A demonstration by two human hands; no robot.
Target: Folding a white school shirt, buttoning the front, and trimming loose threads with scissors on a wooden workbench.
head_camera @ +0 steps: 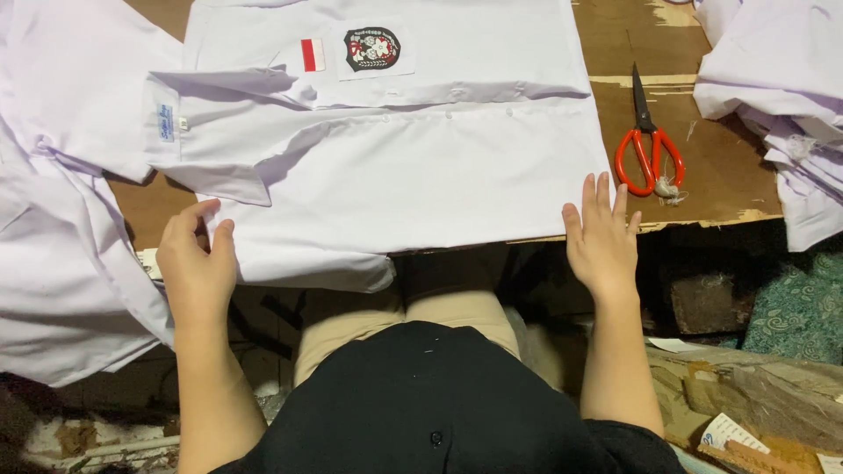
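Note:
A white buttoned shirt (pixel 413 167) lies flat on a brown wooden table (pixel 720 167), collar to the left, with a red-and-white patch and a dark emblem patch on its chest pocket. My left hand (pixel 195 263) rests flat at the shirt's near left edge, by the folded sleeve, fingers slightly apart. At the shirt's near right corner my right hand (pixel 601 237) lies flat, fingers together and pointing away. Neither hand grips anything.
Red-handled scissors (pixel 647 145) lie on the table right of the shirt. More white garments are piled at the far right (pixel 781 96) and hang off the left side (pixel 53 219). Clutter and patterned cloth (pixel 803 307) sit below the table edge.

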